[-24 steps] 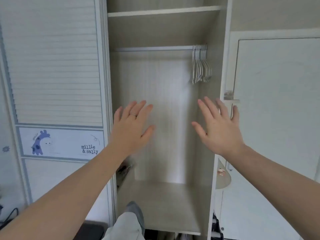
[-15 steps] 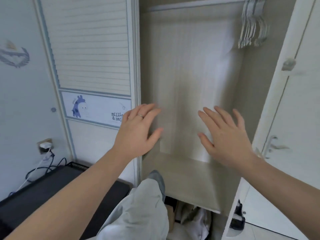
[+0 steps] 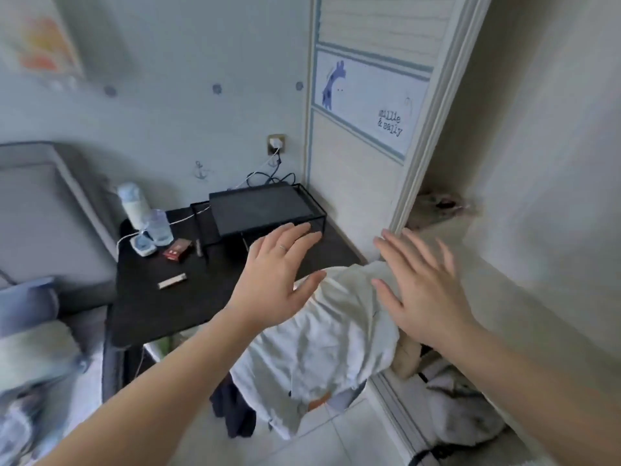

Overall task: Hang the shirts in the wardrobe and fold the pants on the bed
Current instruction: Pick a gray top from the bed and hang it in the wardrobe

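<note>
Both my hands hang in the air with straight, spread fingers and hold nothing. My left hand (image 3: 279, 280) hovers over the edge of a black side table (image 3: 161, 307). My right hand (image 3: 423, 290) is in front of the open wardrobe (image 3: 537, 163), above its lower shelf (image 3: 504, 297). Below and between the hands lies white buttoned cloth (image 3: 319, 351); I cannot tell if it is a loose shirt or what I wear. A dark garment (image 3: 235, 412) hangs under it. The hangers are out of view.
A black wire rack (image 3: 262, 206), two bottles (image 3: 134, 203), a red box (image 3: 176, 252) and a charger cable are on the side table. Crumpled pale clothes (image 3: 463, 415) lie in the wardrobe's bottom. The bed (image 3: 33, 364) with blurred clothing is at the far left.
The view has swung down and to the left, away from the rail and hangers, to the side table and bed. Both hands stay open and spread, lower against the wardrobe.
</note>
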A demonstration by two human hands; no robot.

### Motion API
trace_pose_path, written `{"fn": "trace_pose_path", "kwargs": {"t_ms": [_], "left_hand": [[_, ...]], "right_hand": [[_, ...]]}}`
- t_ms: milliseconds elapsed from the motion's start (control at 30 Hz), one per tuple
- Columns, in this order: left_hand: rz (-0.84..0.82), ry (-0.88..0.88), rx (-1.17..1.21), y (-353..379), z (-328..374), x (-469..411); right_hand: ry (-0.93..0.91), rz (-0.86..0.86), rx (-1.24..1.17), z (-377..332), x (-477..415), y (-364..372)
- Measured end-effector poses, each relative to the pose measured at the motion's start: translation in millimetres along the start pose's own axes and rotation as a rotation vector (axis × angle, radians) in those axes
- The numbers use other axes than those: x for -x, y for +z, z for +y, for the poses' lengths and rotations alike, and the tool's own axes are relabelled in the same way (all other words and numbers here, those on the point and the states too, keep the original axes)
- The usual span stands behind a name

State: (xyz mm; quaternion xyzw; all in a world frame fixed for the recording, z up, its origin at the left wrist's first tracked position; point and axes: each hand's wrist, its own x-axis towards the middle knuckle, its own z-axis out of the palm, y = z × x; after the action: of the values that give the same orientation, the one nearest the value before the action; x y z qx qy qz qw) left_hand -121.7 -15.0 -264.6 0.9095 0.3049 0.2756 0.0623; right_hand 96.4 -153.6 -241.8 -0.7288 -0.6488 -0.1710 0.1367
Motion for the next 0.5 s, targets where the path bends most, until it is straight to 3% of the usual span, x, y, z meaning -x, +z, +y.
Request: {"fn": "trace_pose_path", "kwargs": {"t_ms": [200, 500], "left_hand": [[-0.045, -0.394, -0.102, -11, -20, 126], [-0.009, -0.922, -0.227, -60, -20, 333]], "right_hand": [[-0.287, -0.118, -0.206, -73, -5, 49], [-0.683, -0.276, -0.422, -251, 40, 83]]}}
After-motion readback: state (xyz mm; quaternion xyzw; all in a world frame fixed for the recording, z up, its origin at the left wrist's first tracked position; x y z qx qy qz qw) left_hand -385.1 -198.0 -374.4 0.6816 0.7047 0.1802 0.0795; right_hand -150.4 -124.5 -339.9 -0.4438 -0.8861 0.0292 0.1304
